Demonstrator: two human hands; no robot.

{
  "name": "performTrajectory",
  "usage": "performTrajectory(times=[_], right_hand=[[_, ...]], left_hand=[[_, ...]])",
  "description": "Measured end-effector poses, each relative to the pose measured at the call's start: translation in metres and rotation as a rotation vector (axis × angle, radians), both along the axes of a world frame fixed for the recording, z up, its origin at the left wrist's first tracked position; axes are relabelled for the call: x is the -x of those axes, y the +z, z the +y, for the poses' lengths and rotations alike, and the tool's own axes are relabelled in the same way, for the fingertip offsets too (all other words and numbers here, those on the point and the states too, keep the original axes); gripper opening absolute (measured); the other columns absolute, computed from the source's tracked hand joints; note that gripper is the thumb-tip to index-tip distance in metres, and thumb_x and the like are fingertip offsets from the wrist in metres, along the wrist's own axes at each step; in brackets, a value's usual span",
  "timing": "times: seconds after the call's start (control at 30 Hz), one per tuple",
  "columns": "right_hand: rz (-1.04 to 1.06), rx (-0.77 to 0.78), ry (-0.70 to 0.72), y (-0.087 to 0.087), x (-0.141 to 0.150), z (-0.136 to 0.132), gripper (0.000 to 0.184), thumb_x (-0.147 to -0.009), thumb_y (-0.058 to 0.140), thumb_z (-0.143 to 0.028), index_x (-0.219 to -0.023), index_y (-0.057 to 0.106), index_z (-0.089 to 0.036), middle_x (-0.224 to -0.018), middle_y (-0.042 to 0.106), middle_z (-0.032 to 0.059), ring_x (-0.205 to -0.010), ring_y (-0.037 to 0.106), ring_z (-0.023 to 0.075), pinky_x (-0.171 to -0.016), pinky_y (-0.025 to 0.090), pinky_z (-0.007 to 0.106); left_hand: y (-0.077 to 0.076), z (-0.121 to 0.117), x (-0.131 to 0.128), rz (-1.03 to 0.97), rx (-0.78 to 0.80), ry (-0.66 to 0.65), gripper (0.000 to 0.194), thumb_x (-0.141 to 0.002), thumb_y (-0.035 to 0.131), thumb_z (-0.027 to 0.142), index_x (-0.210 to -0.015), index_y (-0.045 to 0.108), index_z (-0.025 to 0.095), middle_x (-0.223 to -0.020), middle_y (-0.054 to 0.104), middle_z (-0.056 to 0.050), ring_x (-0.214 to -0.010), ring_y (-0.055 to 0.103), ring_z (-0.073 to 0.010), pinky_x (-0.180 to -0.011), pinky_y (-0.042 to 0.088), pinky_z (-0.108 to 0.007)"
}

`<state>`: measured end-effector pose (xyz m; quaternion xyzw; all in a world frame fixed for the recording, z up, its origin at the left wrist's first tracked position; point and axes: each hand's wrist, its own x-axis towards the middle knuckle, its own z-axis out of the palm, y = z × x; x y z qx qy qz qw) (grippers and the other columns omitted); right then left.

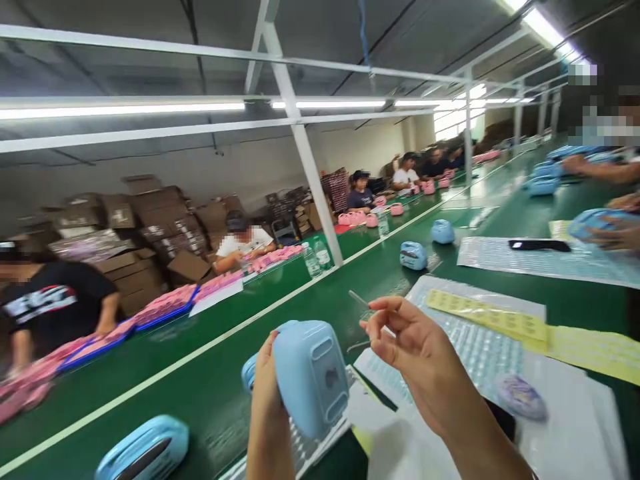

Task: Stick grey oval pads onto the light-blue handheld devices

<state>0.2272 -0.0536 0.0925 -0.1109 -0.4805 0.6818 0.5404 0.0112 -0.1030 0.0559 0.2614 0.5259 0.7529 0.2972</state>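
My left hand (pixel 264 387) grips a light blue plastic housing (pixel 310 377) from its left side and holds it upright above the green belt. My right hand (pixel 410 347) hovers just right of it, thumb and forefinger pinched on a thin tweezer-like tool (pixel 361 299) whose tip points up and left. Under my right hand lie sheets of small clear stickers (pixel 475 347) and a yellow label strip (pixel 490 319).
The green conveyor belt (pixel 210 380) carries more blue housings (pixel 414 255) (pixel 145 453). A round lilac piece (pixel 520 397) rests on white sheets at right. Another person's hands (pixel 600 230) hold a blue housing at far right. Workers with pink parts sit across the belt, cartons behind.
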Motion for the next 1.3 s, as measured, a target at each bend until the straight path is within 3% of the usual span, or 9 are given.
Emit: performTrajectory(times=[0.2,0.3,0.57,0.77,1.0,1.17,1.3], right_hand=[[-0.036,0.033,0.114,-0.006,0.018,-0.012,0.035,-0.071,0.086,-0.031,-0.099,0.066,-0.024,-0.073,0.059,-0.0011,-0.106,0.058,0.0207,-0.089,0.052,0.030],[-0.071,0.040,0.160,-0.006,0.018,-0.010,0.034,-0.070,0.083,-0.025,-0.099,0.065,-0.023,-0.071,0.060,-0.0019,-0.099,0.060,0.0179,-0.082,0.052,0.025],[-0.056,0.062,0.210,-0.007,0.021,-0.008,0.035,-0.070,0.080,-0.017,-0.102,0.067,-0.022,-0.071,0.061,-0.0021,-0.089,0.060,0.0153,-0.076,0.052,0.023],[-0.032,0.062,0.227,-0.004,0.021,-0.008,0.036,-0.069,0.079,-0.015,-0.103,0.068,-0.021,-0.070,0.059,-0.0021,-0.092,0.061,0.0170,-0.077,0.054,0.024],[-0.074,0.016,0.177,-0.003,0.022,-0.014,0.034,-0.070,0.075,-0.016,-0.103,0.068,-0.022,-0.070,0.062,-0.0023,-0.086,0.060,0.0163,-0.080,0.055,0.027],[-0.095,-0.011,0.118,-0.006,0.022,-0.018,0.034,-0.072,0.075,-0.017,-0.105,0.068,-0.022,-0.076,0.065,-0.0009,-0.091,0.062,0.0169,-0.075,0.055,0.025],[-0.090,-0.010,0.086,-0.005,0.022,-0.018,0.034,-0.072,0.074,-0.017,-0.105,0.068,-0.021,-0.074,0.065,-0.0006,-0.092,0.063,0.0175,-0.072,0.056,0.024]], left_hand=[[0.002,-0.006,-0.001,-0.006,0.042,-0.104,0.061,-0.054,0.085,0.067,-0.078,0.059,0.016,-0.061,0.057,0.004,-0.052,0.048,-0.0091,-0.050,0.041,-0.021],[0.007,-0.006,-0.006,-0.011,0.069,-0.129,0.061,-0.052,0.085,0.067,-0.075,0.061,0.016,-0.058,0.054,0.004,-0.052,0.045,-0.0081,-0.050,0.040,-0.020],[0.014,-0.017,-0.007,0.040,0.038,-0.045,0.043,-0.057,0.088,0.048,-0.076,0.064,0.016,-0.060,0.056,0.004,-0.052,0.044,-0.0087,-0.050,0.039,-0.020],[0.023,-0.018,-0.012,0.011,0.066,-0.029,0.062,-0.047,0.085,0.069,-0.072,0.062,0.017,-0.055,0.053,0.004,-0.049,0.044,-0.0096,-0.046,0.038,-0.021],[0.025,-0.020,-0.012,0.007,0.093,0.005,0.065,-0.046,0.085,0.071,-0.076,0.062,0.018,-0.058,0.057,0.002,-0.051,0.048,-0.0110,-0.048,0.042,-0.022],[0.032,-0.022,-0.019,-0.031,0.093,0.071,0.062,-0.033,0.092,0.055,-0.071,0.062,0.017,-0.054,0.056,0.004,-0.048,0.045,-0.0091,-0.044,0.038,-0.019],[0.034,-0.023,-0.021,-0.018,0.092,0.077,0.051,-0.035,0.090,0.038,-0.072,0.062,0.017,-0.053,0.057,0.004,-0.047,0.045,-0.0096,-0.042,0.037,-0.019]])
